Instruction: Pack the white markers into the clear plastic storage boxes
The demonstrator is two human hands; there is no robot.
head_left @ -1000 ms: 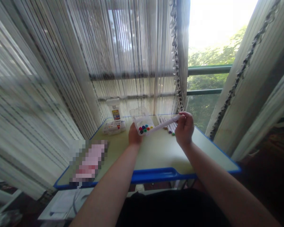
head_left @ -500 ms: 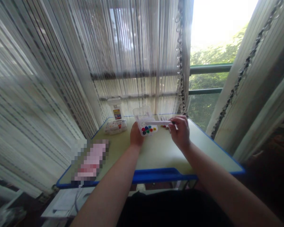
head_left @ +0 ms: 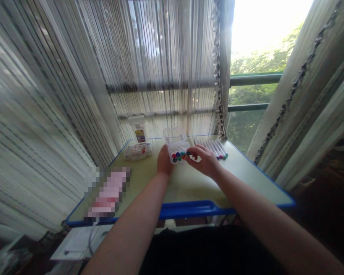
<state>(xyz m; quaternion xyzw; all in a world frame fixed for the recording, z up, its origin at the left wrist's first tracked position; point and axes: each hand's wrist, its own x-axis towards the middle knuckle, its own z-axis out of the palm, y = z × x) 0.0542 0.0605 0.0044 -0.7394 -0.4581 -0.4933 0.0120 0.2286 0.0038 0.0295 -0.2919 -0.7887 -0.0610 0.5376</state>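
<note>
A clear plastic marker case, its lid raised, is held tilted above the table by my left hand, closed around its left side. Inside lie several white markers with coloured ends facing me. My right hand pinches a dark-capped marker at the case's right side; most of its barrel is hidden among the others. Behind that hand, a row of white markers with coloured caps lies on the table.
The pale table has a blue edge. At its back left are a second clear box and an upright clear container with a yellow label. A pixelated pink object lies at the left. Curtains hang behind.
My right hand has moved left and brought the dark-capped marker from crosswise above the case into its right side. The row of markers on the table has come into view.
</note>
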